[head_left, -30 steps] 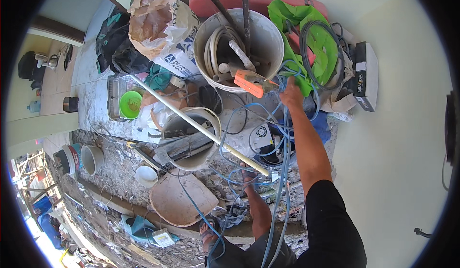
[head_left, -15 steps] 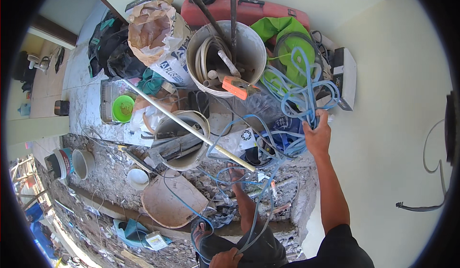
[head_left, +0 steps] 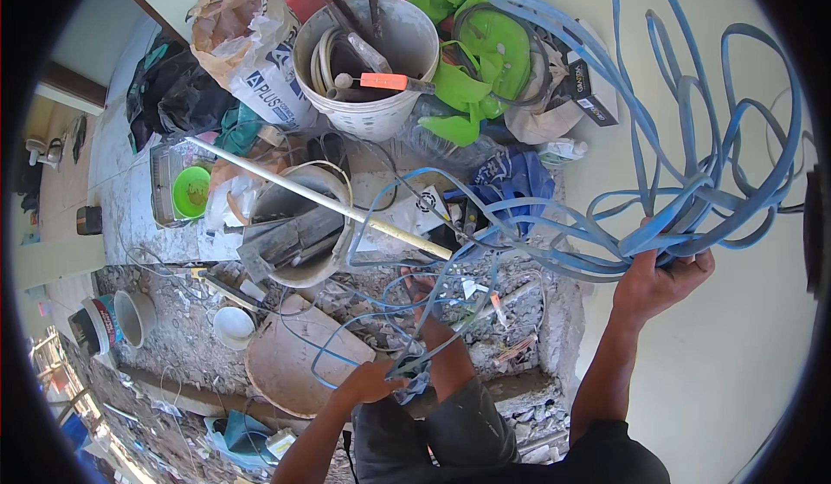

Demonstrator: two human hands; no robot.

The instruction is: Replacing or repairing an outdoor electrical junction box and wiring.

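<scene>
A tangled bundle of blue hose (head_left: 692,196) is gripped in my right hand (head_left: 651,283), raised in front of the pale wall. Its loops spread up and outward above my fist. More strands run left from the bundle, over the clutter, and hang down toward my lap. My left hand (head_left: 370,382) is closed round strands of the same hose, just above my knee; its fingers are partly hidden. Between the two hands, loose lengths droop over the rubble and my foot.
A white bucket (head_left: 368,113) holds pipes and a coiled hose. Below it, another bucket (head_left: 333,263) contains trowel-like tools, with a long pale pipe (head_left: 320,198) across it. A green bag (head_left: 506,64), a blue bag (head_left: 519,177) and a paper sack (head_left: 232,21) stand nearby. Rubble covers the floor.
My right hand has lifted the hose bundle off the green bag and carried it right, where its loops fan out. My left hand has moved up and left from my lap with hose strands.
</scene>
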